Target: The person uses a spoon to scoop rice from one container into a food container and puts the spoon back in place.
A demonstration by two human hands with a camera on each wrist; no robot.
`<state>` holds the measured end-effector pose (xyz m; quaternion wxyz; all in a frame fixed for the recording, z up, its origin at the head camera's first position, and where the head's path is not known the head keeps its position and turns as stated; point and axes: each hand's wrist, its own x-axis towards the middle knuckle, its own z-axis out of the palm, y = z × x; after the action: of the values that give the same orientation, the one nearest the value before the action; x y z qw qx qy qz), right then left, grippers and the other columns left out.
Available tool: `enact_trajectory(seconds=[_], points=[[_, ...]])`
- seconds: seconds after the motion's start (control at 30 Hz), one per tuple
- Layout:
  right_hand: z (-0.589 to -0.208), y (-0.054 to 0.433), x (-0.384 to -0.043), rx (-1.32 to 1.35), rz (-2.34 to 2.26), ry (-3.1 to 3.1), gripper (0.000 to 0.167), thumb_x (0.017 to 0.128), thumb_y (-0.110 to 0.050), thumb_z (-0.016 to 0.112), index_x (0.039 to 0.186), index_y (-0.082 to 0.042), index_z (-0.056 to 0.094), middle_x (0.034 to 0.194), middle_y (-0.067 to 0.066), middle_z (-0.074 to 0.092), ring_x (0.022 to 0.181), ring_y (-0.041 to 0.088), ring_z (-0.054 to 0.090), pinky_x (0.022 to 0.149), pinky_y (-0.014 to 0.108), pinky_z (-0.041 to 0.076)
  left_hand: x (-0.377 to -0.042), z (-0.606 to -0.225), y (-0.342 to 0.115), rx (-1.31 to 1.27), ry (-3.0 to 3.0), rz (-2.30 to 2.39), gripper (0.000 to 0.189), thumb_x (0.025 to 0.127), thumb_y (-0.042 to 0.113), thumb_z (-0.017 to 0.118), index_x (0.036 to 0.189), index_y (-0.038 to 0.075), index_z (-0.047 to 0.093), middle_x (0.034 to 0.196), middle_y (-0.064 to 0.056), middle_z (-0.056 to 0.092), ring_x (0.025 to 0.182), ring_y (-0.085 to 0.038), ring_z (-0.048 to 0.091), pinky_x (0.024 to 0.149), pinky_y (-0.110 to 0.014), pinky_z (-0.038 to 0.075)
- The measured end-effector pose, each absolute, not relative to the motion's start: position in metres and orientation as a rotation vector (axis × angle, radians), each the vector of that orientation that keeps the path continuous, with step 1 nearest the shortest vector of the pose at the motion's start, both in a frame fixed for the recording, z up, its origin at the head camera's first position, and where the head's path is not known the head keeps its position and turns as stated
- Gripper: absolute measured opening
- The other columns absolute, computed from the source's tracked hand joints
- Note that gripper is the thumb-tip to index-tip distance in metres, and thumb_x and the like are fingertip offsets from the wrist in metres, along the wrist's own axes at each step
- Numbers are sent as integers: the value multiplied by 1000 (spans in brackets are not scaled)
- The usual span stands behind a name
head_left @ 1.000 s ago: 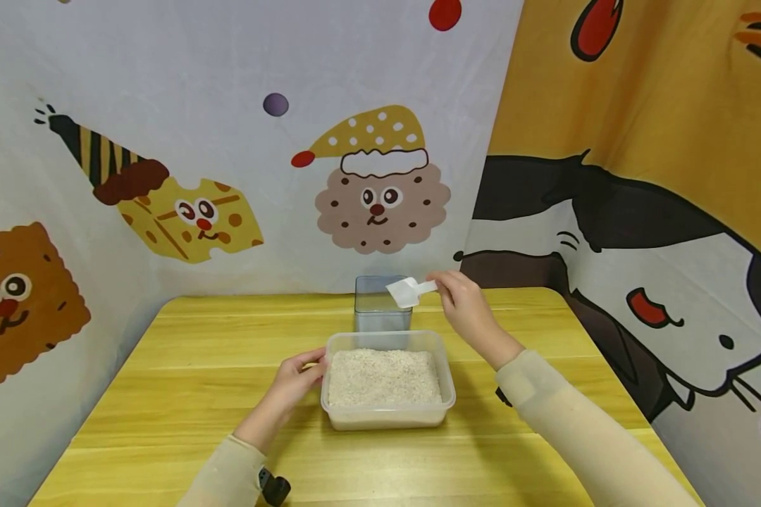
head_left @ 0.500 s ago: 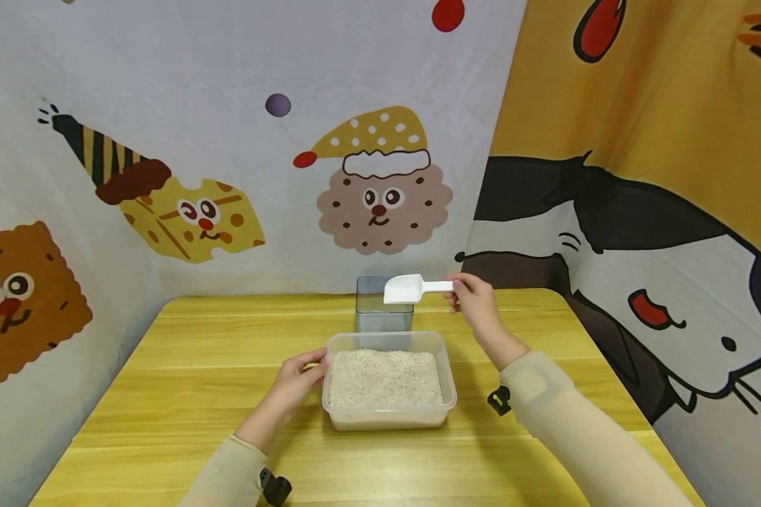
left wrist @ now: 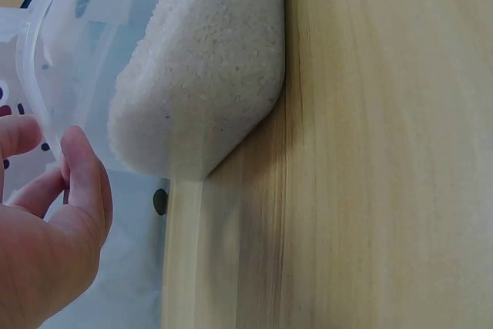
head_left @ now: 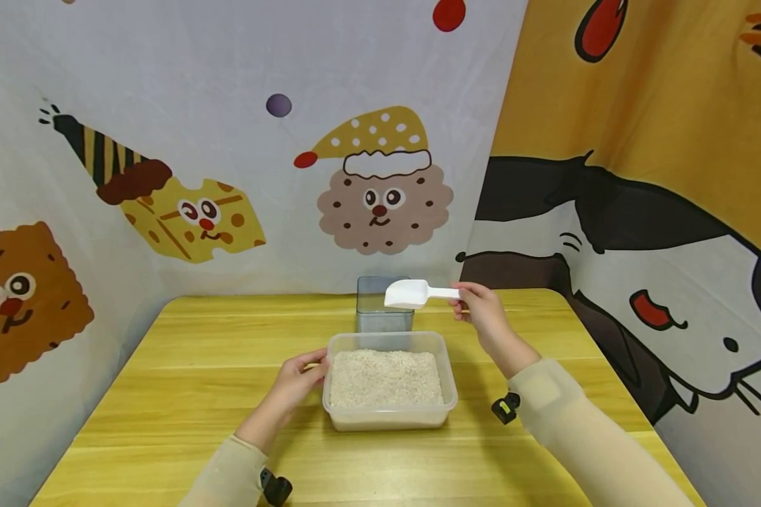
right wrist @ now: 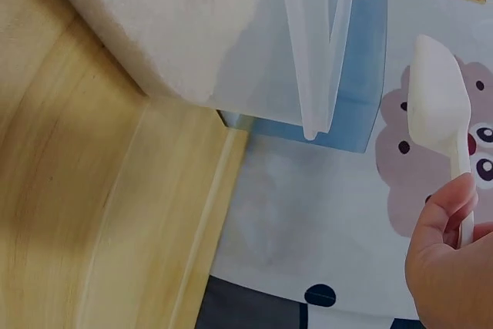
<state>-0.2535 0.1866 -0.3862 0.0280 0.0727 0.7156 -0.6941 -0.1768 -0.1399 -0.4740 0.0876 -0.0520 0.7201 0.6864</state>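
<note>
A clear plastic container (head_left: 390, 420) filled with rice (head_left: 387, 377) stands on the table. At its left rim, my left hand (head_left: 298, 380) pinches the edge between thumb and fingers, as the left wrist view shows (left wrist: 58, 229). My right hand (head_left: 490, 317) grips the handle of a white scoop (head_left: 407, 293), raised behind the rice container. The scoop lies roughly level, its bowl pointing left, over a bluish see-through container (head_left: 383, 320). In the right wrist view the scoop (right wrist: 437, 98) shows its outer side; whether it holds rice is hidden.
The bluish container stands directly behind the rice container, near the back edge of the wooden table (head_left: 215, 394). A cartoon-printed cloth (head_left: 228, 70) hangs behind the table and another (head_left: 640, 155) on the right.
The scoop has turned from a tilted pose to a nearly level one above the bluish container. My right hand has shifted right and slightly lower; the left hand stays put.
</note>
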Motion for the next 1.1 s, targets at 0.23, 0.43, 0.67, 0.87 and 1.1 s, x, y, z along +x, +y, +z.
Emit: enact_trajectory(seconds=[0.23, 0.43, 0.67, 0.87, 1.1], points=[[-387, 184, -239, 166, -2142, 2262, 30, 102, -16, 43, 120, 5, 55, 74, -2, 60, 64, 8, 52, 59, 18, 50, -178, -476, -139, -167, 2144, 2049, 39, 95, 8, 55, 131, -6, 51, 126, -22, 51, 102, -16, 58, 90, -32, 52], [-390, 179, -223, 11, -2119, 2331, 28, 100, -12, 46, 115, 10, 56, 73, -1, 61, 63, 11, 54, 56, 19, 50, -178, -475, -139, -164, 2147, 2040, 40, 95, 8, 55, 132, -5, 51, 127, -22, 50, 104, -17, 57, 91, -33, 52], [-402, 168, -206, -244, -1908, 2464, 26, 99, -9, 48, 112, 9, 60, 76, 10, 63, 64, 13, 55, 55, 23, 51, -177, -472, -139, -153, 2143, 2043, 41, 95, 9, 56, 133, -5, 50, 128, -21, 50, 103, -15, 57, 90, -30, 52], [-412, 157, -193, -475, -1681, 2613, 20, 97, -11, 52, 109, -1, 66, 78, 12, 65, 63, 16, 60, 56, 30, 55, -177, -473, -140, -149, 2148, 2046, 40, 95, 8, 55, 132, -5, 51, 127, -21, 50, 102, -15, 58, 89, -31, 52], [-419, 149, -186, -631, -1511, 2791, 19, 95, -7, 55, 109, -6, 68, 79, 6, 66, 67, 22, 62, 56, 24, 54, -176, -471, -140, -152, 2146, 2050, 41, 95, 8, 56, 132, -6, 50, 127, -21, 51, 99, -13, 58, 89, -30, 52]])
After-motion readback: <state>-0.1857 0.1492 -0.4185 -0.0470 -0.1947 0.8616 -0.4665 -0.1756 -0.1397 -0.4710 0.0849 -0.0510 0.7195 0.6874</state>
